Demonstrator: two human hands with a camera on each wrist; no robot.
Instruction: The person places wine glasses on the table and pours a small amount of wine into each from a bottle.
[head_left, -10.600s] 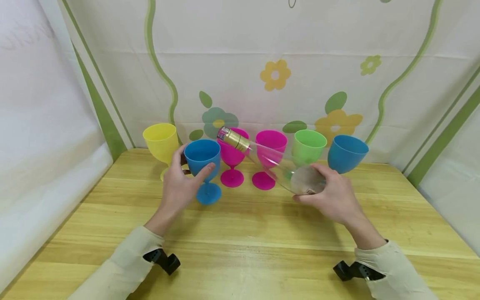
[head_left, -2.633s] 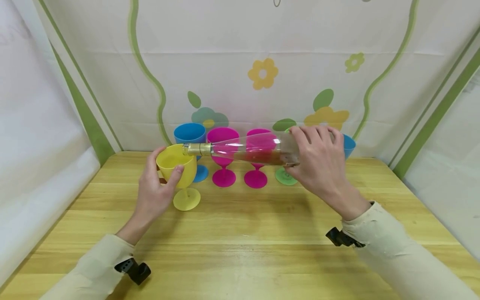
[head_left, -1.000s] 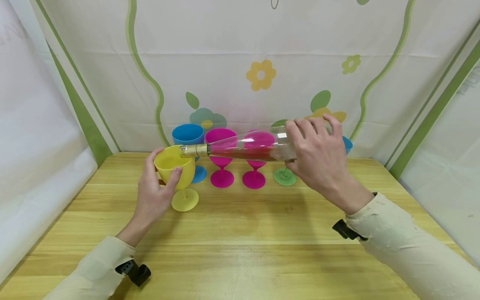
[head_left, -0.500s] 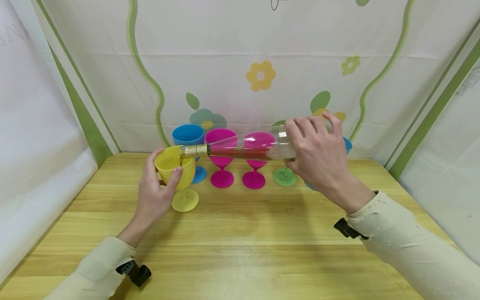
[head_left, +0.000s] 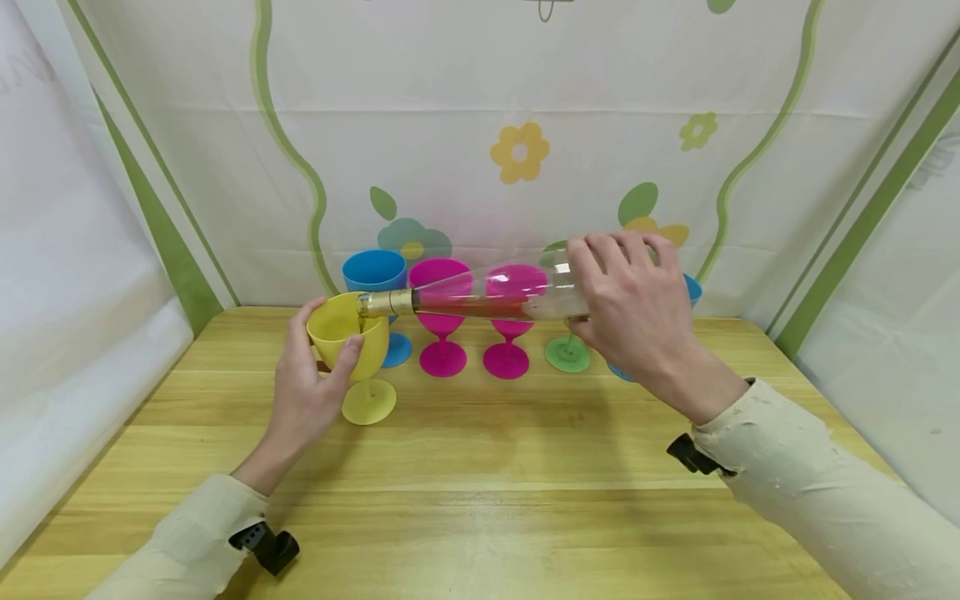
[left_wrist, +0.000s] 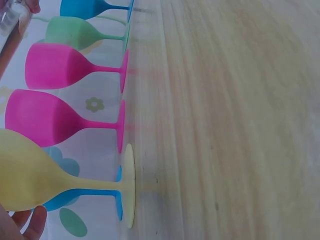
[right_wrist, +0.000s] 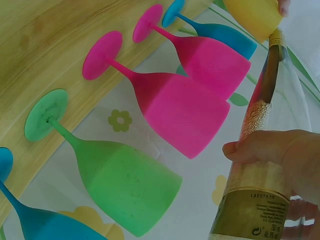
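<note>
My left hand (head_left: 315,371) grips the bowl of a yellow goblet (head_left: 347,329) that stands on the wooden table (head_left: 480,467), in front of the row. My right hand (head_left: 626,312) holds a clear bottle (head_left: 495,296) by its base, lying almost level. The bottle's gold-foiled neck (head_left: 384,302) reaches over the yellow rim, and reddish liquid lies along its lower side. In the right wrist view my fingers (right_wrist: 272,150) wrap the bottle (right_wrist: 260,125), whose mouth meets the yellow goblet (right_wrist: 252,17). The left wrist view shows the yellow goblet (left_wrist: 35,175) with a fingertip (left_wrist: 32,222) beside it.
Behind stand a blue goblet (head_left: 373,273), two pink goblets (head_left: 442,321) (head_left: 510,329), a green one (head_left: 567,354) and another blue one (head_left: 693,287) partly hidden by my right hand. Fabric walls close the back and both sides. Bare tabletop lies in front.
Ten seconds ago my left hand held a blue goblet; now it holds the yellow one, with the bottle's neck at its rim. Over the last second almost nothing has moved.
</note>
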